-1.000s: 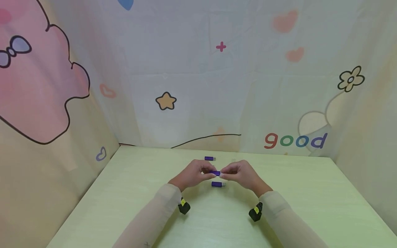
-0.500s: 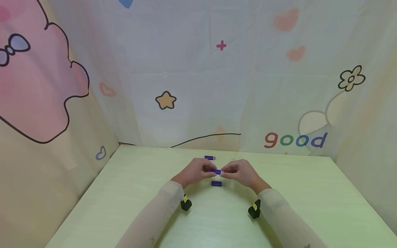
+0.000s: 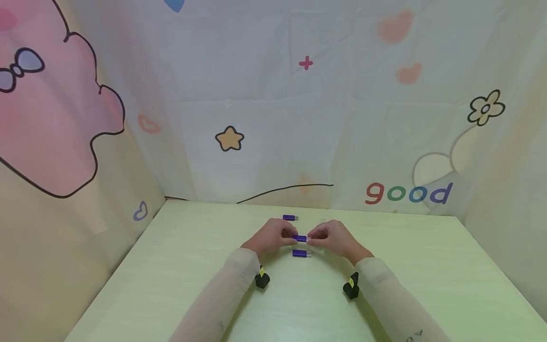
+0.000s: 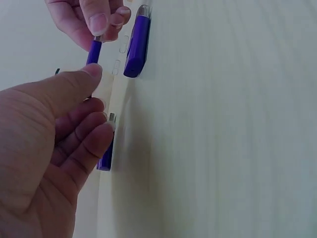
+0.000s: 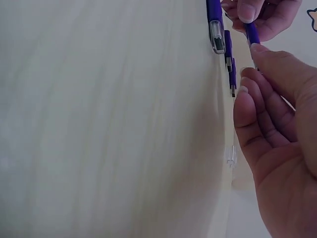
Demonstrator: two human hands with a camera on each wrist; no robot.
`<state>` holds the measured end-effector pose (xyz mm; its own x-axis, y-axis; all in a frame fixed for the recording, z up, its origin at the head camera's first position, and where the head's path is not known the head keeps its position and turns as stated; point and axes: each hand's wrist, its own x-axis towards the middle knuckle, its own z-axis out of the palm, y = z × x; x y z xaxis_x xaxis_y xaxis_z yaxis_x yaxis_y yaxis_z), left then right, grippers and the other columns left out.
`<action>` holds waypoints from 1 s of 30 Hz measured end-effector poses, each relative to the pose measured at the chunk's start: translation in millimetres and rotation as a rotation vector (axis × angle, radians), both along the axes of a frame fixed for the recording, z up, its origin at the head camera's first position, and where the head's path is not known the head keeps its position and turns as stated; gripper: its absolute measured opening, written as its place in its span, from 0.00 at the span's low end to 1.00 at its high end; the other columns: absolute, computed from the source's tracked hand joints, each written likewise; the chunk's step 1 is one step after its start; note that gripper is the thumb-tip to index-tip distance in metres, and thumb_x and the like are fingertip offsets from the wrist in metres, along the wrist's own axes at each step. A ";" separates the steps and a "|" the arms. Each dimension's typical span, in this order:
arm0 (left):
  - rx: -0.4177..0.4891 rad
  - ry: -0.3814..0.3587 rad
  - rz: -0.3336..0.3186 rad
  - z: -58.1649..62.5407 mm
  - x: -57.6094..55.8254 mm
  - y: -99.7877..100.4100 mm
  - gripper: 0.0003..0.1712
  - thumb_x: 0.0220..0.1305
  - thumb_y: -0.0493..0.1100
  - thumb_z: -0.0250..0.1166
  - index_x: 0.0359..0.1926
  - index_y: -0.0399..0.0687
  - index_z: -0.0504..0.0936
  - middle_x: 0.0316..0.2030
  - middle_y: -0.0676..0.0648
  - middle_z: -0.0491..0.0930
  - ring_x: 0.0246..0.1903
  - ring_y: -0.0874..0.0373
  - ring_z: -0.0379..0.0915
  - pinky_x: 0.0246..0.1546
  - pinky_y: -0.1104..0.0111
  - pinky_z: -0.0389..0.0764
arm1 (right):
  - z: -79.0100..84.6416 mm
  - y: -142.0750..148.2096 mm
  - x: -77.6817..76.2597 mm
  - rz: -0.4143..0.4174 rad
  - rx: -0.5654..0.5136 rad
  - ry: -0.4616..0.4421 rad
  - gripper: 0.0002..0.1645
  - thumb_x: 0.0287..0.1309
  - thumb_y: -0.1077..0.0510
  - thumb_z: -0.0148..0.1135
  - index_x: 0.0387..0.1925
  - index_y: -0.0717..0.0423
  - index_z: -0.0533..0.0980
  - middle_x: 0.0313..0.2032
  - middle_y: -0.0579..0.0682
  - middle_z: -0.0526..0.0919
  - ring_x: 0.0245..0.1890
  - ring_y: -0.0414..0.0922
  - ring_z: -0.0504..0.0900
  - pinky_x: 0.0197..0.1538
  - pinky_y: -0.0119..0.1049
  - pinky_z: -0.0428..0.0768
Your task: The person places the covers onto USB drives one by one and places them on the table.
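Observation:
A purple USB flash drive (image 3: 300,239) is held level above the table between both hands. My left hand (image 3: 273,236) pinches the rear of its body with thumb and finger. On the other side, my right hand (image 3: 335,237) pinches the pale plug end, where the fingertips hide whether a clear cap covers the plug. A capped purple flash drive (image 3: 300,253) lies just in front of the hands, its clear cap showing in the right wrist view. Behind them lies an uncapped flash drive (image 3: 289,217), with another uncapped flash drive (image 5: 228,49) seen in the right wrist view.
A small clear cap (image 5: 231,156) lies on the pale table (image 3: 192,285) behind the right hand. A printed cloth (image 3: 265,95) hangs at the back and sides of the table. Each wrist carries a black camera (image 3: 262,278).
The right fingertips have shifted slightly away from the left ones, so more of the held flash drive shows. The left forearm has moved a little to the right.

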<state>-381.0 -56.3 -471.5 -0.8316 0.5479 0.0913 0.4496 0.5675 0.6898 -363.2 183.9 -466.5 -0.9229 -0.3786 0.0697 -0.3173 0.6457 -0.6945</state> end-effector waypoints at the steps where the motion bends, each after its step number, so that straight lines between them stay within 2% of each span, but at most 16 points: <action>1: -0.008 0.002 0.001 -0.4 -0.4 0.8 0.08 0.64 0.43 0.74 0.44 0.51 0.91 0.35 0.56 0.88 0.34 0.63 0.79 0.43 0.71 0.83 | -0.5 0.1 -1.1 0.000 0.009 -0.007 0.08 0.58 0.51 0.76 0.39 0.47 0.89 0.37 0.43 0.90 0.36 0.39 0.82 0.44 0.33 0.82; 9: -0.135 0.040 0.002 -3.8 -5.6 6.8 0.06 0.65 0.44 0.73 0.43 0.54 0.90 0.35 0.59 0.85 0.35 0.64 0.76 0.44 0.72 0.80 | -2.4 1.2 -6.3 0.026 0.056 -0.026 0.03 0.58 0.54 0.76 0.35 0.46 0.89 0.33 0.41 0.89 0.35 0.42 0.78 0.41 0.36 0.79; 23: -0.159 0.001 0.022 -3.5 -5.2 9.8 0.04 0.62 0.42 0.75 0.39 0.54 0.90 0.34 0.59 0.85 0.36 0.63 0.77 0.47 0.69 0.81 | 3.1 -2.3 -5.8 0.013 0.098 -0.072 0.04 0.57 0.56 0.76 0.36 0.48 0.89 0.36 0.43 0.90 0.38 0.42 0.77 0.43 0.35 0.77; 30: -0.208 0.020 0.019 -3.2 -5.0 12.3 0.04 0.63 0.41 0.74 0.39 0.52 0.91 0.34 0.58 0.85 0.35 0.64 0.77 0.48 0.70 0.81 | 3.4 -2.6 -5.2 -0.008 0.089 -0.097 0.05 0.57 0.57 0.76 0.36 0.49 0.89 0.36 0.43 0.90 0.40 0.43 0.77 0.45 0.36 0.77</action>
